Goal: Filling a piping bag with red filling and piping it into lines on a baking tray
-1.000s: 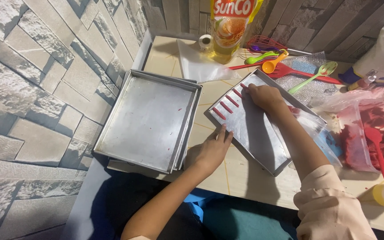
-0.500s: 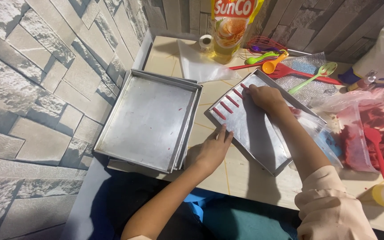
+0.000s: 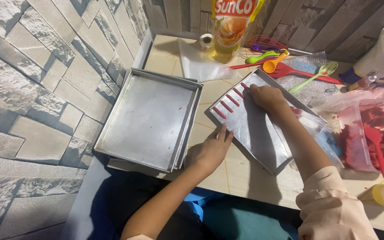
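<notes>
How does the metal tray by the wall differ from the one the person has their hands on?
The left tray lies square to the wall on a stack of others; the right tray sits alone, angled. The left tray carries only faint red specks, while the right tray holds a row of red strips. No hand is on the left tray; the right hand rests in the right tray and the left hand at its edge. Both are shallow, rectangular, silver.

Left hand (image 3: 213, 149) shifted slightly toward the tray (image 3: 263, 138) edge, fingertips now against it. Right hand (image 3: 267, 97) barely moved on the red strips (image 3: 232, 100).
</notes>
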